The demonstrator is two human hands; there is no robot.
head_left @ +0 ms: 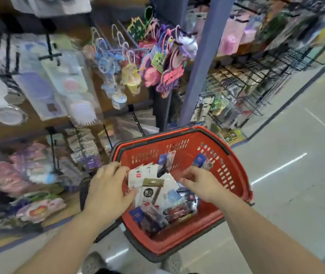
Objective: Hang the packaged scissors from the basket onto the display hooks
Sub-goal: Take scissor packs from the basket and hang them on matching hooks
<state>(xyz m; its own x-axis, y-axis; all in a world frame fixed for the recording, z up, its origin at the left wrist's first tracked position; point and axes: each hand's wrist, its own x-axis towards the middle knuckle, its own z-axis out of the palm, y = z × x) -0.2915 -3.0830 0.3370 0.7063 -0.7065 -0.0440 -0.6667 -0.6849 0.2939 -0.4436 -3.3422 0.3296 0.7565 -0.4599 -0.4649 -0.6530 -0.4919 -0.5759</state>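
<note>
Reaching down into the red basket (235, 173), a person has both hands among a heap of small flat packs. The left hand (108, 186) is on the near-left side of the heap, with its fingers curled over the edge of a white pack (136, 176) and its thumb close to a black and gold pack (150, 191). It looks like it is touching them, but I cannot tell if it has really pinched one. The right hand (201, 183) hangs over the middle of the heap with its fingers bent loosely, and I cannot see anything held in it.

The packaged scissors (169, 210) are all in the basket, lying every which way on top of each other. None are on the display hooks (50, 54) on the wall of shelves to the left, which already hold other things.

I think these packs will be light and stiff, like thin card with shiny plastic on the front. The plastic may be slippery, so a pack could slide out of the heap. The best place to hold one is likely the top card edge, near the little hole for hanging, with thumb on one side and fingers on the other. Picking up one at a time should stop them from sticking together.
</note>
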